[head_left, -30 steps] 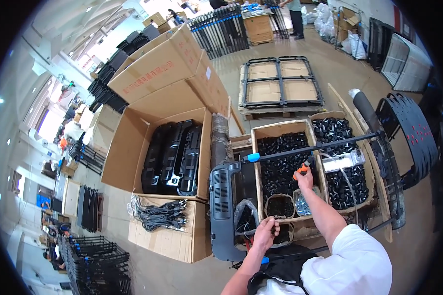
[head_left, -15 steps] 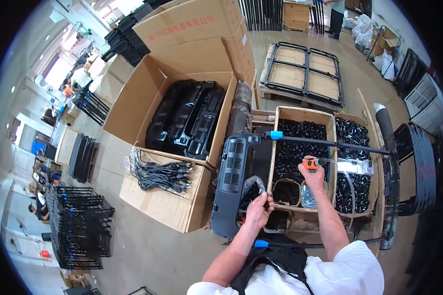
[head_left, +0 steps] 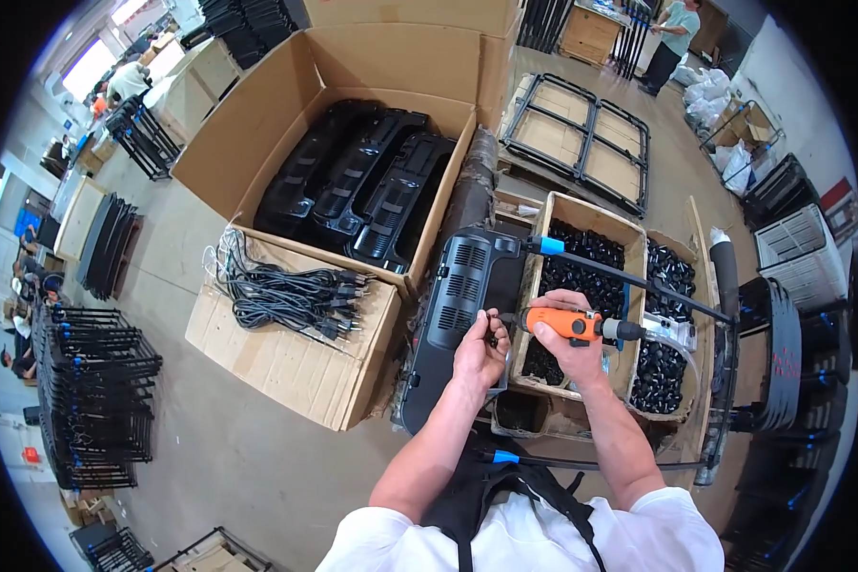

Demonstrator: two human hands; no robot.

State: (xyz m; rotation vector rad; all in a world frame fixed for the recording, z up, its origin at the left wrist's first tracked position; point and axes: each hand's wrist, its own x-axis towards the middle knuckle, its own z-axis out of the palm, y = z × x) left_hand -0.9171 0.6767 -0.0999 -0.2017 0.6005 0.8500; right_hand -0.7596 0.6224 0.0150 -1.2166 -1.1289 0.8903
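My right hand [head_left: 572, 353] is wrapped round an orange air screwdriver [head_left: 561, 322], held level with its bit pointing left. A clear hose [head_left: 693, 367] trails from its rear end. At the bit's tip is my left hand [head_left: 481, 351], palm up, fingers curled and pinched; small dark bits show in it, too small to name. Beneath and left of that hand lies a black vented plastic housing [head_left: 462, 286]. A black tube frame with blue sleeves [head_left: 550, 246] reaches rightward from the housing across the parts bins; another blue sleeve [head_left: 506, 457] is near my body.
Wooden bins [head_left: 639, 234] hold many small black parts. To the left, an open carton [head_left: 248, 157] holds several black housings; bundled black cables [head_left: 286, 291] lie on a cardboard box [head_left: 229, 334]. Stacked frames [head_left: 95, 391] stand at far left. A person [head_left: 675, 43] stands at the back.
My right hand has brought the screwdriver left and nearer, turning its bit toward my left hand. My left hand has moved slightly up and left. The view has shifted.
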